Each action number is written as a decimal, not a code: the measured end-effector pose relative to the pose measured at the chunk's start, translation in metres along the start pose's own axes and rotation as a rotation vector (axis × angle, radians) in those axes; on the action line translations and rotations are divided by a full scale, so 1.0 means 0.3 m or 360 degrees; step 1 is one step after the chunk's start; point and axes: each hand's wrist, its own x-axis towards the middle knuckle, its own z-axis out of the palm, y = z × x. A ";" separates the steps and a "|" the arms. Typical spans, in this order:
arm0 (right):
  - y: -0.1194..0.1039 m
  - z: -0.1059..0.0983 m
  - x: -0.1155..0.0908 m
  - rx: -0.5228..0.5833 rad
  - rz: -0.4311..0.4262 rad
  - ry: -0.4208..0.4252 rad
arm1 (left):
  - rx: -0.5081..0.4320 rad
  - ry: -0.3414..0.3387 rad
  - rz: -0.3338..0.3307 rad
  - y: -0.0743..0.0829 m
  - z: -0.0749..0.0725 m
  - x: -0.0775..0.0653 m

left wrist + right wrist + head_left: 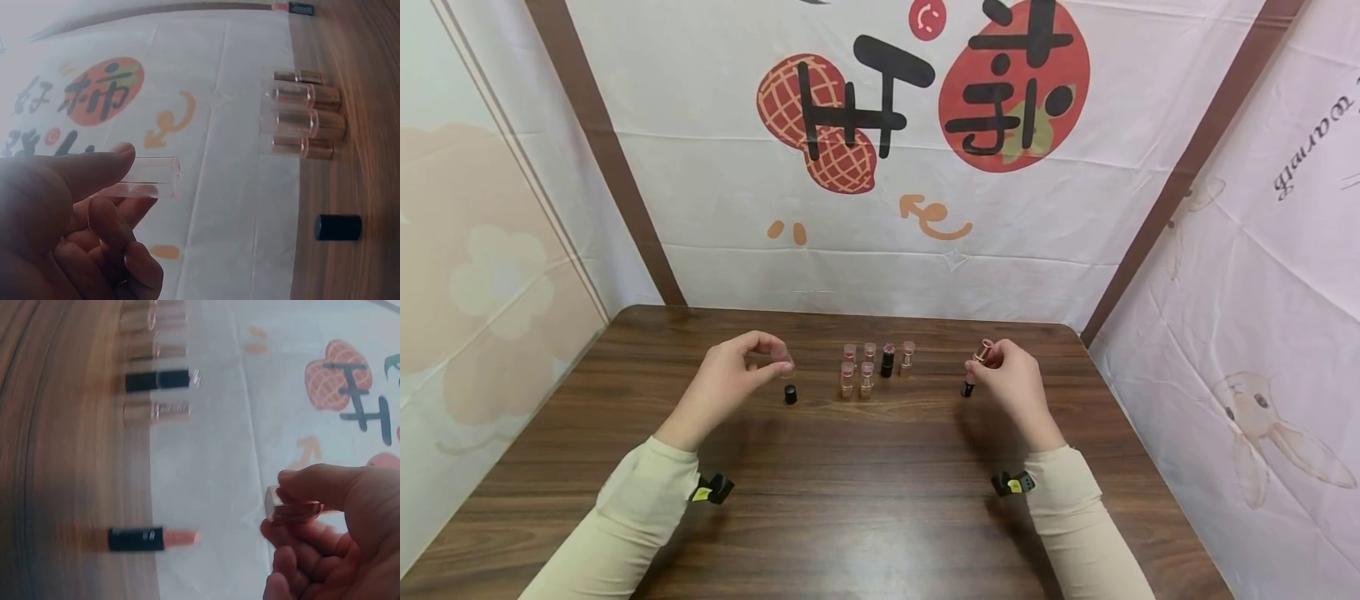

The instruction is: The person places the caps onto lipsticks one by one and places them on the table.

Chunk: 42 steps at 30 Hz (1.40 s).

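Observation:
My left hand (737, 371) pinches a clear, pink-tinted lipstick cap (153, 177) between thumb and fingers, above the table. A short black cylinder (790, 394), like a lipstick cap, stands on the wood just below it. On the right, my right hand (1015, 379) holds a small rose-gold lipstick tube (294, 514), partly hidden by the fingers. Under that hand stands an uncapped black lipstick (137, 539) with its pinkish bullet showing; the hand is apart from it.
Between the hands stand several rose-gold lipsticks (847, 381) with clear tops, in two short rows. A black lipstick (887, 361) is among them. Behind the brown wooden table (880, 467) hangs a printed white cloth (715, 192), with more cloth at both sides.

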 end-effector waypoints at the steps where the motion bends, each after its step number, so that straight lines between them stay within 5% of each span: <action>1: -0.014 0.003 -0.005 0.0044 -0.0020 0.0006 | 0.0001 0.0005 0.0017 0.005 0.002 -0.001; 17: -0.176 0.104 -0.108 0.0394 -0.0283 -0.0072 | -0.0065 -0.0055 0.0115 0.088 0.027 -0.036; 42: -0.235 0.323 -0.253 0.0332 -0.0579 -0.0458 | -0.0110 -0.0118 0.0250 0.172 0.088 -0.084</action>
